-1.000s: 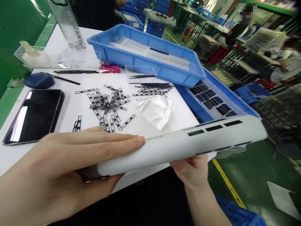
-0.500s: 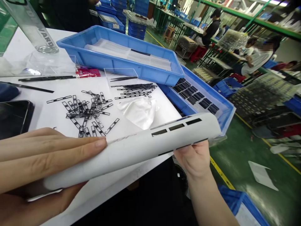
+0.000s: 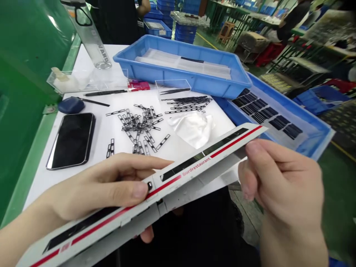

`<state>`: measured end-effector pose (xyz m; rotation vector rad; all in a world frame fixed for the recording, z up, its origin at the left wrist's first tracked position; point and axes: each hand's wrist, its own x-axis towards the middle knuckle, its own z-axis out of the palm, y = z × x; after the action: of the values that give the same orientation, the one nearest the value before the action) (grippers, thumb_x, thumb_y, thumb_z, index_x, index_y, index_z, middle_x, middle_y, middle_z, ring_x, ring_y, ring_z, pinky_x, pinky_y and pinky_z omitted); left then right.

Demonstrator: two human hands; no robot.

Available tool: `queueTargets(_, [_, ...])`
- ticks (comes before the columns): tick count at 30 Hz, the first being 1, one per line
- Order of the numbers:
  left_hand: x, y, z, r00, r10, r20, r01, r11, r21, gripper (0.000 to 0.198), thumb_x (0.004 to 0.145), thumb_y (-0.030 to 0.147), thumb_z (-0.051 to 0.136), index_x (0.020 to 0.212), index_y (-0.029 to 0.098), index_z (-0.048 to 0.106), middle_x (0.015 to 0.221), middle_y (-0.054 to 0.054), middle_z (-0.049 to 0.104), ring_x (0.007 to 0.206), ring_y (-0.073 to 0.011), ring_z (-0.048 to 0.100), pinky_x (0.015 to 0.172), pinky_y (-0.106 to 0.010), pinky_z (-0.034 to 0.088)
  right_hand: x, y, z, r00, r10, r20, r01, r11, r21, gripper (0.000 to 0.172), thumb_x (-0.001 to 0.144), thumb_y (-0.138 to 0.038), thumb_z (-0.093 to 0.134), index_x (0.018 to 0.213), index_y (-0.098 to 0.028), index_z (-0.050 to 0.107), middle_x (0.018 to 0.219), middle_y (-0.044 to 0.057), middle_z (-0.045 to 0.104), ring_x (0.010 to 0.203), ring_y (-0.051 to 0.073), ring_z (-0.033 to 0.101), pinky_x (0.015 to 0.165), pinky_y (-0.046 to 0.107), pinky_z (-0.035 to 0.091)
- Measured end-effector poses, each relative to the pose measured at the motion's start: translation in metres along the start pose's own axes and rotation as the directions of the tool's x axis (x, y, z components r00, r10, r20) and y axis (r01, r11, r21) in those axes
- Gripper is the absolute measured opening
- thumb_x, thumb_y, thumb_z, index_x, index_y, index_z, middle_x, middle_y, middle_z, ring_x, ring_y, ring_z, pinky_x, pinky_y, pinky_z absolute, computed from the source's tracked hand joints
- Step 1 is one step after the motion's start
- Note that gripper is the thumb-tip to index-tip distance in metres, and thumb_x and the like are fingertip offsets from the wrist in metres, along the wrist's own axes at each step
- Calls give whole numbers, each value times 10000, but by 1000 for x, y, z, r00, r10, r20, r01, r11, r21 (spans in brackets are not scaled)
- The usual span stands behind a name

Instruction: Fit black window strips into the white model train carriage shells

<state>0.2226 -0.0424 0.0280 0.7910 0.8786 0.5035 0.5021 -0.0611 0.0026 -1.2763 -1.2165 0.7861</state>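
Observation:
Across the lower middle I hold a model train car shell [image 3: 194, 155], white with a red stripe, dark windows and "Bordrestaurant" lettering. Its hollow underside partly faces me, and it slants up to the right. My left hand [image 3: 111, 189] is closed around its middle, thumb on the striped side, other fingertips showing below. At the right end, my right hand [image 3: 286, 185] has curled fingers pinching the shell's edge. Beyond the shell, a loose pile of thin black-framed strips [image 3: 141, 126] lies on the white table [image 3: 66, 181], beside crumpled white tissue [image 3: 194, 128].
Behind stands a blue tray [image 3: 180, 79] of white sheets; a lower blue tray [image 3: 314, 137] holds dark strips. A phone [image 3: 71, 141], dark blue pouch [image 3: 71, 105], tweezers [image 3: 105, 92], clear bottle [image 3: 94, 44] and clear box [image 3: 172, 87] are on the table. A person [image 3: 118, 22] stands behind.
The shell has been turned from its smooth rounded side to its red-striped side and open underside. My right hand moved from beneath it to its right end. The view has shifted left.

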Motion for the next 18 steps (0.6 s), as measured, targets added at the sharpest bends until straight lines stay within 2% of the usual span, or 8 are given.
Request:
queueTargets(2, [1, 4, 1, 998, -32, 62, 36, 997, -65, 334, 828, 441, 804, 1137, 317, 841, 872, -83, 845, 553, -269, 787, 478, -241, 593, -5, -4, 1, 998, -44, -49, 39, 994, -98, 129, 982, -369, 768, 925, -274, 833, 427, -60, 593, 344, 113, 500, 371, 265, 367])
queueTargets(3, [2, 5, 0, 996, -34, 88, 42, 996, -81, 336, 838, 424, 780, 1145, 300, 842, 878, -101, 845, 537, -263, 780, 452, -227, 569, -7, -5, 1, 996, -67, -53, 60, 991, -123, 110, 988, -375, 761, 973, -295, 835, 448, -65, 614, 364, 118, 525, 388, 268, 394])
queueTargets(6, [4, 6, -8, 984, -41, 175, 60, 993, -104, 377, 862, 419, 752, 1195, 265, 836, 918, -134, 845, 542, -277, 782, 428, -222, 552, -10, -6, 0, 997, -66, -28, 62, 991, -120, 111, 1009, -388, 734, 1019, -335, 832, 496, -74, 660, 407, 123, 571, 437, 270, 450])
queueTargets(11, [8, 2, -21, 946, -29, 322, 67, 992, -108, 469, 868, 426, 798, 1317, 291, 781, 1004, -133, 843, 616, -295, 807, 456, -214, 569, -8, -6, -1, 994, -106, 17, 107, 986, -126, 100, 1014, -319, 735, 1005, -294, 832, 514, -63, 683, 440, 128, 639, 444, 247, 492])
queueTargets(15, [10, -3, -24, 945, -30, 327, 93, 980, -177, 472, 876, 404, 798, 1324, 254, 776, 1015, -169, 841, 653, -311, 816, 553, -268, 633, -8, -7, -1, 991, -130, 40, 133, 987, -95, 115, 1019, -295, 722, 1025, -272, 835, 512, -52, 680, 419, 137, 636, 445, 253, 517])
queueTargets(18, [9, -4, -23, 946, -18, 322, 89, 974, -208, 479, 876, 389, 800, 1325, 227, 771, 1010, -168, 842, 670, -315, 816, 554, -267, 626, -8, -7, -2, 985, -151, 77, 159, 982, -101, 142, 1035, -274, 694, 1031, -253, 835, 521, -44, 688, 412, 129, 641, 452, 243, 530])
